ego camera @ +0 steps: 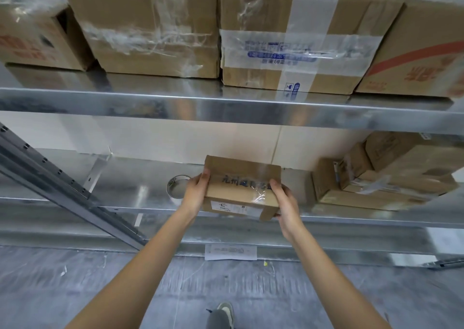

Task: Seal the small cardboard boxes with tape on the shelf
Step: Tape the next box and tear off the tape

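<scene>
- Head view: the small cardboard box (242, 187) sits at the front edge of the lower metal shelf (351, 219), tilted a little, with blue handwriting on its top and a white label on its near face.
- The left hand (197, 194) grips the box's left end, fingers curled over the top edge; the right hand (285, 202) grips the right near corner, thumb on top.
- A strip of clear tape already gleams across the top of the box toward its right side, so the step in hand seems to be turning or setting the box for another strip, or checking the seal.
- The tape roll (177, 187) lies on the shelf just beside the left hand, behind it.
- Further small boxes (381, 178) are stacked well apart to the right on the same shelf; large taped cartons (296, 40) fill the shelf above.
- The next move probably calls for freeing one hand to fetch the roll while the other steadies the box.
</scene>
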Available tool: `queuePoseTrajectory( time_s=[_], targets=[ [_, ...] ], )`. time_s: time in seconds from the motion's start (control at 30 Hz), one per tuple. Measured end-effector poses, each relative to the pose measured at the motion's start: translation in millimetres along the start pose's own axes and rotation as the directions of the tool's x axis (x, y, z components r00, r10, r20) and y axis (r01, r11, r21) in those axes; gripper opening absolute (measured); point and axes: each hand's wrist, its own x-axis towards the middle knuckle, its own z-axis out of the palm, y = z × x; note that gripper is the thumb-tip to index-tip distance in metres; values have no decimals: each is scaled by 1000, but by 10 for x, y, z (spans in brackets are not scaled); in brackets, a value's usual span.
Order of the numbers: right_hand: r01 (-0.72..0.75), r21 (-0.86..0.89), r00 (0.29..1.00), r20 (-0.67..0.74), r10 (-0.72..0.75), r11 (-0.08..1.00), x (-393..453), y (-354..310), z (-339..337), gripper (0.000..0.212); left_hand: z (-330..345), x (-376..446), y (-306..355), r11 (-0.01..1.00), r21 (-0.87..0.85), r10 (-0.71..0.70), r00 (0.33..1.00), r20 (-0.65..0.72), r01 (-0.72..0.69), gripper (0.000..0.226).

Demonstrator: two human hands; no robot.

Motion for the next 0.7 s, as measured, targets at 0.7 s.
queuePoseTrajectory(
  time_s=[0.7],
  targets=[
    [49, 64, 999, 11, -50, 997, 116, -19, 68, 32, -182, 73, -199, 968, -251, -26, 1000, 4, 26, 27]
  ],
)
